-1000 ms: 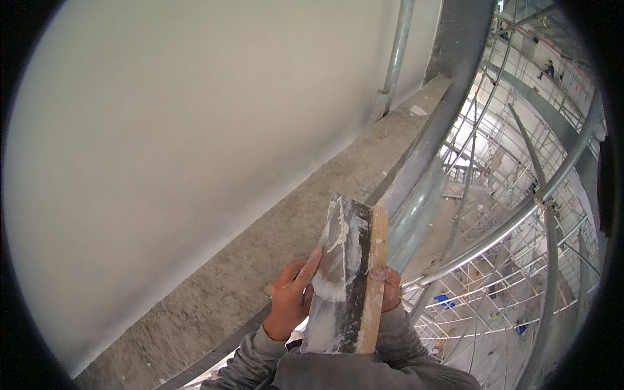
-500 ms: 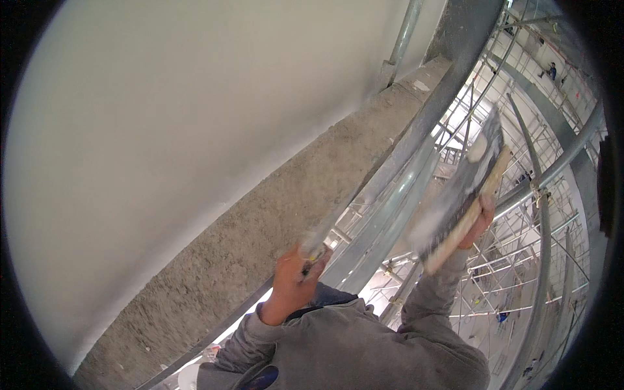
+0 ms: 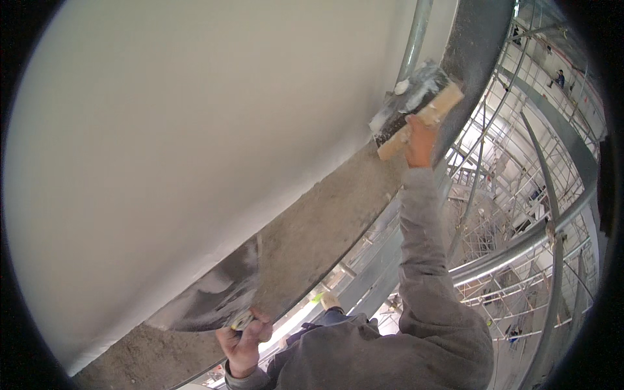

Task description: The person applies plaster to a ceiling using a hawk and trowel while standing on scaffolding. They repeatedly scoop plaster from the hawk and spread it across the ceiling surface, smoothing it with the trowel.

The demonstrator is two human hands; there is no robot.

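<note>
My left hand (image 3: 246, 339) is closed on the handle of a filling knife (image 3: 218, 296). Its wide, thin metal blade has whitish smears and reaches across the ledge to the foot of the white wall. Higher up and to the right, my right hand (image 3: 421, 140) grips a broad plaster spatula (image 3: 439, 104) by its pale wooden back strip. White plaster lies in lumps and streaks along the dark blade. This spatula is held up in front of the wall, near an upright metal pipe (image 3: 416, 39).
A smooth white wall (image 3: 195, 97) fills the left side. Below it runs a rough grey concrete ledge (image 3: 318, 227). Metal planks (image 3: 374, 286) and scaffold pipes (image 3: 500, 250) lie to the right, above a deep drop. A distant person (image 3: 559, 78) is at the upper right.
My right hand has swung the plaster spatula left and up, from over the scaffold to the wall. My left hand has moved down and left, with the filling knife's blade now at the wall's foot.
</note>
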